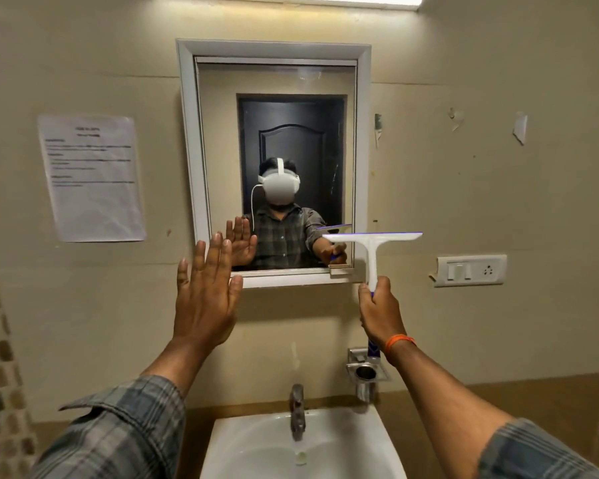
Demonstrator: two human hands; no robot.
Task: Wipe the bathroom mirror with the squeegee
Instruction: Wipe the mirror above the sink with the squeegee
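The white-framed bathroom mirror (222,84) hangs on the beige wall above the sink. My right hand (381,311) grips the handle of a white squeegee (372,242) with a purple blade edge. Its blade is held level in front of the mirror's lower right corner and frame. My left hand (204,292) is raised flat, fingers straight, at the mirror's lower left corner. I cannot tell whether it touches the frame or the wall. Both hands and a person wearing a white headset are reflected in the glass.
A white sink (363,440) with a metal tap (297,411) lies below. A chrome holder (366,369) is mounted under my right wrist. A paper notice (92,178) is stuck left of the mirror, and a switch and socket plate (469,270) sits right of it.
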